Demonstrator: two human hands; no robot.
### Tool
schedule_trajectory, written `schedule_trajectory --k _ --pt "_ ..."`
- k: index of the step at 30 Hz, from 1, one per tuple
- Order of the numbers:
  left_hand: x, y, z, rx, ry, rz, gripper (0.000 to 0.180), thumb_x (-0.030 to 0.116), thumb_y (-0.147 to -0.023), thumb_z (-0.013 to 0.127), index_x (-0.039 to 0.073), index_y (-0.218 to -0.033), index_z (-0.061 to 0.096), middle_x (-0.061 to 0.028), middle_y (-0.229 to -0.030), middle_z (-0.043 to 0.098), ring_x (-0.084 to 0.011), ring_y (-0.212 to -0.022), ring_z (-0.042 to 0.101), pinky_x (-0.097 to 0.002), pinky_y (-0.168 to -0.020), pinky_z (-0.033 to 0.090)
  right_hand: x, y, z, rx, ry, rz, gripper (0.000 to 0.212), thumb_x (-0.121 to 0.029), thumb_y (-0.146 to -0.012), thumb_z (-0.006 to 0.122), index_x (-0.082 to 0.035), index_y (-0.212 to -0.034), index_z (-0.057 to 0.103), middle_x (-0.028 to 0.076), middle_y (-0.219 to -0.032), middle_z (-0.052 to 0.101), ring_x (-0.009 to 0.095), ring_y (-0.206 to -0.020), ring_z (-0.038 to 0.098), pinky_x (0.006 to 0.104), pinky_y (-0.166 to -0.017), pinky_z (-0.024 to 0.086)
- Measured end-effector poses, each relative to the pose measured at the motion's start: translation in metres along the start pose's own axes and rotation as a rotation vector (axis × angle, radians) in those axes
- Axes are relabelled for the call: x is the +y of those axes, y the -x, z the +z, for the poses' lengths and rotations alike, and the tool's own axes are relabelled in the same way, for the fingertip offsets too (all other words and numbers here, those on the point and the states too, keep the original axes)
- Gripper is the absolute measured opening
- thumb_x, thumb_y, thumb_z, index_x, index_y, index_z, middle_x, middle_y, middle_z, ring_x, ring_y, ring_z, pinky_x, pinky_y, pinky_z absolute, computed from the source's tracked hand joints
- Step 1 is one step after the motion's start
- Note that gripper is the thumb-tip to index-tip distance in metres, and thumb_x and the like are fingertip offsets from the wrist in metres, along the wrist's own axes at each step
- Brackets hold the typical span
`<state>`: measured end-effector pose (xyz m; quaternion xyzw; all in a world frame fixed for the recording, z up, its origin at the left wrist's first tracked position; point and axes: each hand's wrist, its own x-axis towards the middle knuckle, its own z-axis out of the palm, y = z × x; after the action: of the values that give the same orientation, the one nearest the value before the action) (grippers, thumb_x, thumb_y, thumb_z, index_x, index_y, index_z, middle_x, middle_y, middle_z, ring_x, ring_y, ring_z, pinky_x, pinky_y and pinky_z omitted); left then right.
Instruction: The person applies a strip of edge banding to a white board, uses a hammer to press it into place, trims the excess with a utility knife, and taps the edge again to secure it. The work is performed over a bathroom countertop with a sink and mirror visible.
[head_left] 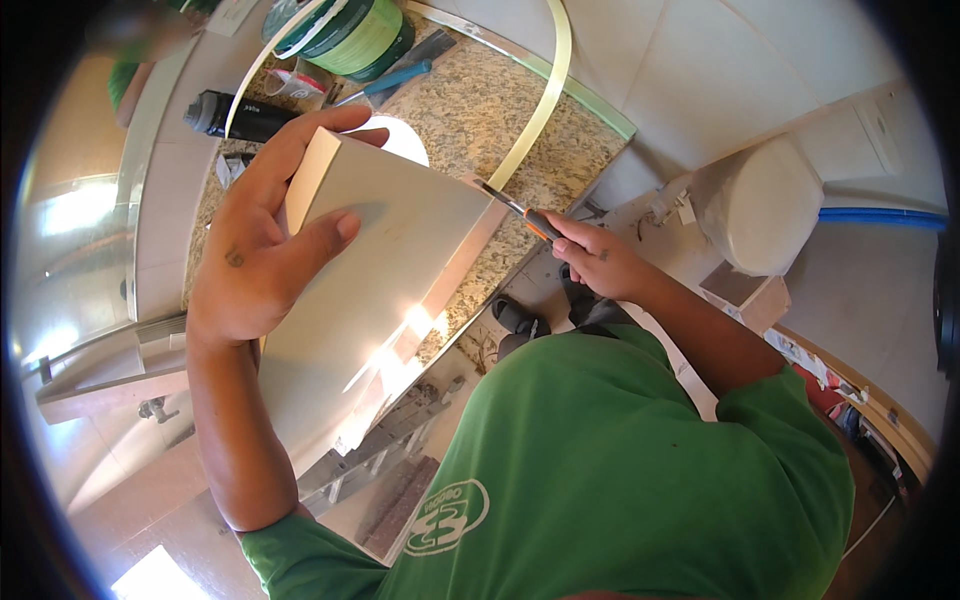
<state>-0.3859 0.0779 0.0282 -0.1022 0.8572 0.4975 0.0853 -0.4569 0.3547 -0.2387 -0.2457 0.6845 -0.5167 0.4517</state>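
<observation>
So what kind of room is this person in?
It looks like a bathroom, probably one being fixed up. On the right is what looks like a toilet, and there is a speckled stone counter with a green bucket on it.

Left grip (248,255) spread, thumb (324,240) apart from fingers (335,118); left forearm (238,430) extended. Right grip (598,260) curled; right forearm (705,330) angled inward.

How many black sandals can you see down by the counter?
2. One black sandal is beside the speckled granite counter; the other black sandal is right of it, partly hidden by the right hand.
</observation>
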Motion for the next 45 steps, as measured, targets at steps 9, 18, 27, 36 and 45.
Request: schedule_trajectory --k 9,18,27,36,45 --pt "0.002 -0.001 0.002 -0.008 -0.025 -0.044 0.070 0.001 -0.072 0.060 0.000 -0.142 0.055 -0.0155 -0.136 0.065 -0.0223 -0.122 0.063 -0.0360 -0.108 0.046 0.023 -0.010 0.012 0.149 0.182 -0.280 0.050 -0.018 -0.109 0.050 0.000 -0.155 0.042 0.026 -0.122 0.068 0.038 -0.106 0.068 0.0427 -0.094 0.051" --pt "0.009 0.002 0.005 0.055 -0.107 -0.153 0.071 0.005 -0.071 0.064 -0.004 -0.141 0.057 -0.0154 -0.130 0.067 -0.0233 -0.122 0.063 -0.0366 -0.111 0.044 0.012 -0.013 0.013 0.110 0.178 -0.235 0.047 -0.018 -0.109 0.049 0.000 -0.153 0.045 0.026 -0.104 0.069 0.041 -0.091 0.068 0.0432 -0.082 0.052" --pt "0.006 0.003 0.001 0.052 -0.061 -0.152 0.070 0.003 -0.073 0.062 -0.004 -0.142 0.056 -0.0142 -0.122 0.069 -0.0222 -0.115 0.065 -0.0336 -0.105 0.047 0.005 -0.008 0.016 0.158 0.245 -0.220 0.046 -0.016 -0.107 0.053 -0.002 -0.150 0.049 0.023 -0.091 0.068 0.039 -0.078 0.066 0.0440 -0.073 0.052" --pt "0.001 0.004 -0.002 0.066 0.009 -0.102 0.054 -0.001 -0.081 0.062 -0.003 -0.135 0.061 -0.0087 -0.115 0.070 -0.0161 -0.107 0.065 -0.0308 -0.095 0.050 0.001 -0.001 0.015 0.104 0.325 -0.132 0.048 -0.013 -0.109 0.049 -0.007 -0.157 0.041 0.024 -0.117 0.067 0.037 -0.094 0.066 0.0403 -0.084 0.052" --pt "0.002 0.003 -0.009 0.016 0.011 -0.152 0.062 0.000 -0.078 0.060 -0.005 -0.140 0.056 -0.0136 -0.122 0.069 -0.0198 -0.115 0.064 -0.0330 -0.103 0.047 0.005 0.005 0.018 0.158 0.292 -0.213 0.049 -0.016 -0.106 0.052 -0.002 -0.153 0.045 0.020 -0.096 0.066 0.034 -0.083 0.064 0.0428 -0.078 0.053"
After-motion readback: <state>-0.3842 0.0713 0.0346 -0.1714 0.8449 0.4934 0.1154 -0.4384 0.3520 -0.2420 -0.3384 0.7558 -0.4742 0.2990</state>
